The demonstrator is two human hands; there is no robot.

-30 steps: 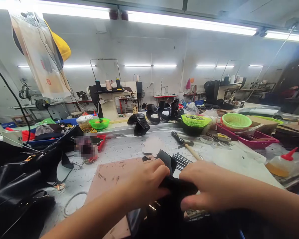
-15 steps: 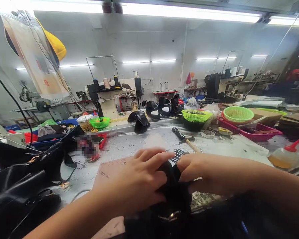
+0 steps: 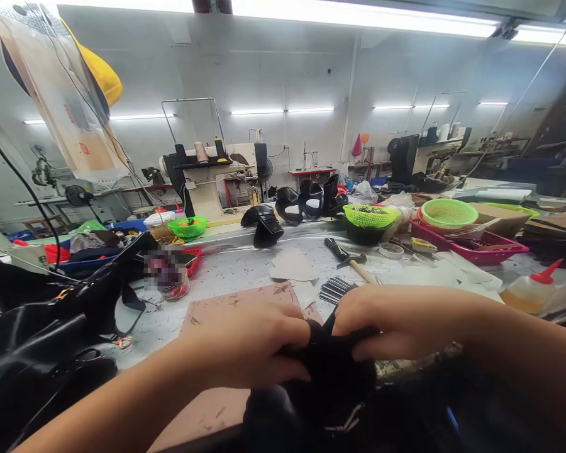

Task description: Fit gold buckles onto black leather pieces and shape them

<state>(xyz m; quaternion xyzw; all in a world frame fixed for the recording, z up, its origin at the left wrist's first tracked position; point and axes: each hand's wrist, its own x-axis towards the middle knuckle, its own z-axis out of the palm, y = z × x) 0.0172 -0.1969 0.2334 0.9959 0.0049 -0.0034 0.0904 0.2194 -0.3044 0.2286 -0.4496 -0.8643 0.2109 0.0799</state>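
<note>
Left hand (image 3: 264, 345) and right hand (image 3: 382, 324) each pinch an edge of a dark, matte black pliable piece (image 3: 337, 374), held low between them beside a flat, scuffed pink board (image 3: 219, 412). Glossy, creased black leather-like goods (image 3: 33, 352) slump at left. Across the table, a lime-green mesh basket (image 3: 371, 219) holds small dark pieces; a translucent red-nozzled bottle (image 3: 528, 294) holds amber liquid.

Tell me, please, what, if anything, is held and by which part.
Left hand and right hand hold a bulky black leather-like article by its upper part.
</note>
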